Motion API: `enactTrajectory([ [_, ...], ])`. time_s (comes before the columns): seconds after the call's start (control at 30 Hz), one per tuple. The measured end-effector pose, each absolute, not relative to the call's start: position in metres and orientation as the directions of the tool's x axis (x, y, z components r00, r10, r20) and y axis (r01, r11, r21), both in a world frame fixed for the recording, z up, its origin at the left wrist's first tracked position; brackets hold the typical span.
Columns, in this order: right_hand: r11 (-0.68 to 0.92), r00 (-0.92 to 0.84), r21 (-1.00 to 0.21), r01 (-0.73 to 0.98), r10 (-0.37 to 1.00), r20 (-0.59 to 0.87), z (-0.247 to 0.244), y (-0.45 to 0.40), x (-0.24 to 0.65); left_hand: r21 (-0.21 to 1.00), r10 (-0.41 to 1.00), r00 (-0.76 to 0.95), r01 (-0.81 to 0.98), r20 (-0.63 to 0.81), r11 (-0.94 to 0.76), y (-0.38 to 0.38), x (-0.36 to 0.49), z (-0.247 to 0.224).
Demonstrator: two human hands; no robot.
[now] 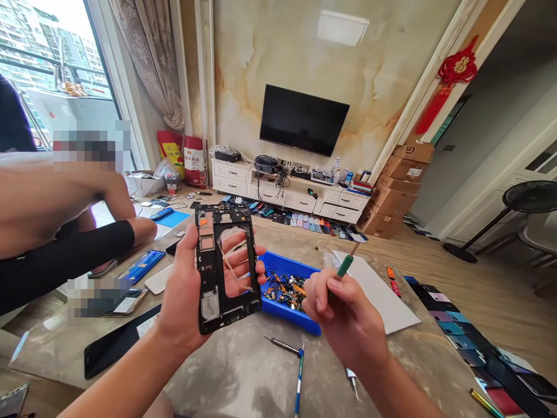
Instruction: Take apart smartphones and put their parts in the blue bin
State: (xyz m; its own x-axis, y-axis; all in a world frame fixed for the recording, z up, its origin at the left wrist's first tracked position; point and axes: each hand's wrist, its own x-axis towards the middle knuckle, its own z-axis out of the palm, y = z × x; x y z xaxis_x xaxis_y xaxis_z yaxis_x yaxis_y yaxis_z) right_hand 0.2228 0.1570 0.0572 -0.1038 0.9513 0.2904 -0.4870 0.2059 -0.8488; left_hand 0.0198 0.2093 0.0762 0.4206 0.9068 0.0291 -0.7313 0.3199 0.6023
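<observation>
Left hand (185, 290) closed round black phone mid-frame (212, 264), fingers visible through its opening; frame held upright above table (226, 383), in front of left end of blue plastic tray (296, 321) of loose parts. Right hand (343, 313) mostly closed, pinching green-handled screwdriver (345, 266). Blue-handled screwdriver (299, 377) lies on table. Co-worker's black-sleeved arm (65, 255) at left.

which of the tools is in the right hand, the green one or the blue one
The green-handled tool is gripped in the right hand; the blue-handled screwdriver lies on the table.
</observation>
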Motion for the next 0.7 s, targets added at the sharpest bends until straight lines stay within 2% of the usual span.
enactTrajectory([
  [0.13, 0.228, -0.114, -0.859, -0.458, 0.943, 0.312, 0.056, 0.151, 0.221, 0.56, 0.865, 0.497, -0.735, 0.06, 0.383, 0.201, 0.025, 0.078],
  [0.4, 0.28, -0.167, -0.934, -0.22, 0.933, 0.319, 0.049, 0.144, 0.222, 0.516, 0.753, 0.633, -0.713, 0.179, 0.476, 0.187, 0.029, 0.083],
  [0.57, 0.282, -0.18, -0.941, -0.189, 0.932, 0.316, 0.042, 0.145, 0.221, 0.477, 0.718, 0.664, -0.709, 0.206, 0.519, 0.188, 0.034, 0.08],
  [0.7, 0.202, -0.172, -0.962, -0.183, 0.957, 0.234, 0.041, 0.147, 0.223, 0.491, 0.706, 0.671, -0.705, 0.228, 0.512, 0.189, 0.04, 0.074],
])
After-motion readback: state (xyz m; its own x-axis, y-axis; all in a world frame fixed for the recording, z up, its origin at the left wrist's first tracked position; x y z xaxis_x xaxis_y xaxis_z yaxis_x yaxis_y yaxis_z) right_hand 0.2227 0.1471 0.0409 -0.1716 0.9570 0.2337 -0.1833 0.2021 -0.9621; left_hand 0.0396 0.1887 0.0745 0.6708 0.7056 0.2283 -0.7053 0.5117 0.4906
